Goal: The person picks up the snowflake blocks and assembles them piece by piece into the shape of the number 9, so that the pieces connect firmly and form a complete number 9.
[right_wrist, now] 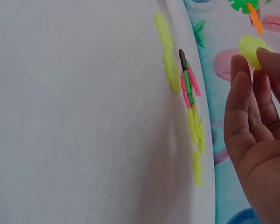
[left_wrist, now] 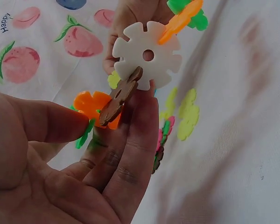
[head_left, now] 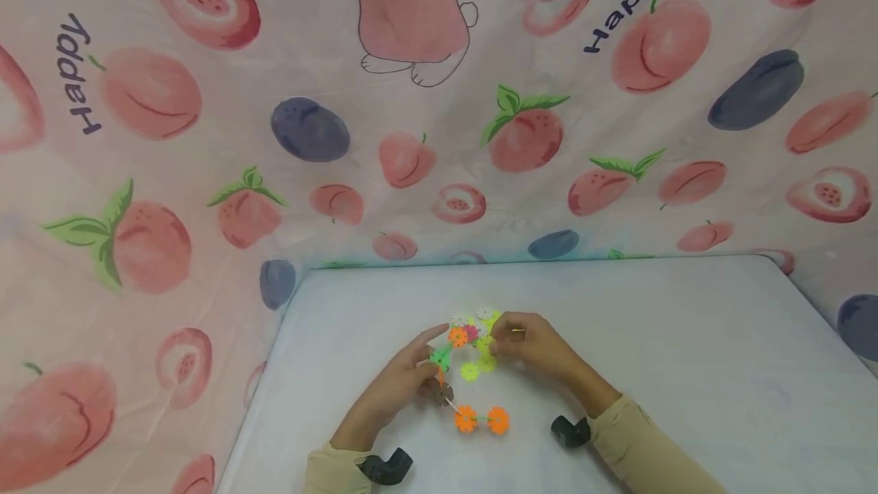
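My left hand [head_left: 405, 380] holds a chain of notched plastic snowflake discs, thumb and fingers pinching around its green disc [left_wrist: 86, 134]. From there the chain runs through an orange disc [left_wrist: 88, 103], a brown disc [left_wrist: 115, 101] and a white disc [left_wrist: 128, 49] to more orange and green discs [left_wrist: 179, 21]. In the head view, its orange end disc [head_left: 498, 421] hangs toward the near side. My right hand [head_left: 535, 341] pinches a yellow snowflake disc [right_wrist: 248, 48] between thumb and fingertips, above the table and apart from the chain.
Loose yellow discs [head_left: 469, 371], white discs [head_left: 485, 314] and a pink disc [head_left: 470, 334] lie on the white table [head_left: 617, 311] between and beyond the hands. A fruit-printed cloth [head_left: 425, 113] hangs behind the table. Dark wrist cameras [head_left: 387, 468] sit by both sleeves.
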Motion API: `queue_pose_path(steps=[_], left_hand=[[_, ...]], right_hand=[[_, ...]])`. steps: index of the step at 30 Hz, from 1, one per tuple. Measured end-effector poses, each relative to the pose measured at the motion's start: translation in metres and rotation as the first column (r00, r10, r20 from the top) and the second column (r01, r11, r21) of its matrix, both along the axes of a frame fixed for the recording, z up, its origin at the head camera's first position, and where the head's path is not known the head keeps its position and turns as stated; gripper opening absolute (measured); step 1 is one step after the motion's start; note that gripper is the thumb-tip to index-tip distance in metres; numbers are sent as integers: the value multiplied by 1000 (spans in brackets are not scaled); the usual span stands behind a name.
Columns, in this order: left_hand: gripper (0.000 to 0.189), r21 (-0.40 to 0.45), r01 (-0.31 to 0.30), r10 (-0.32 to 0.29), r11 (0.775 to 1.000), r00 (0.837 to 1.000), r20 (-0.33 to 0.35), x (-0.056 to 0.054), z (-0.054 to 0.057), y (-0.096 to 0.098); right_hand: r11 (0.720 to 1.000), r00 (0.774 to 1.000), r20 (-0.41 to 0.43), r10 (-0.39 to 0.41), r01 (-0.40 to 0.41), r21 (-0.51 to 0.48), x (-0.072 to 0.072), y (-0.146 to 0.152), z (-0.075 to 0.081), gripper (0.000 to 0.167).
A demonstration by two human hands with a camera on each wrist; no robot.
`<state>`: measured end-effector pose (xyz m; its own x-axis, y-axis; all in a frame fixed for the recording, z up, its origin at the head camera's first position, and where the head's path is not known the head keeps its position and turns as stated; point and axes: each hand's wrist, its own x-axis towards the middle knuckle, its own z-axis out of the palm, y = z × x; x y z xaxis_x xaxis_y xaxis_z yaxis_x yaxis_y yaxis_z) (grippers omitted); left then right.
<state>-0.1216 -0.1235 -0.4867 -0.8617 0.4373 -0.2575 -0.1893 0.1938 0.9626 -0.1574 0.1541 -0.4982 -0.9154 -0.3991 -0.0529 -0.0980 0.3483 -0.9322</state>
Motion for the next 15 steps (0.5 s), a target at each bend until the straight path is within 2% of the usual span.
queue_pose_path(steps=[9, 15], left_hand=[[60, 36, 12, -13, 999, 999, 49, 1, -3, 1], [60, 0, 6, -6, 1000, 1000, 28, 1, -4, 2]], right_hand=[[999, 999, 2, -46, 46, 11, 3, -7, 5, 14], [999, 999, -28, -45, 45, 13, 2, -9, 6, 13]])
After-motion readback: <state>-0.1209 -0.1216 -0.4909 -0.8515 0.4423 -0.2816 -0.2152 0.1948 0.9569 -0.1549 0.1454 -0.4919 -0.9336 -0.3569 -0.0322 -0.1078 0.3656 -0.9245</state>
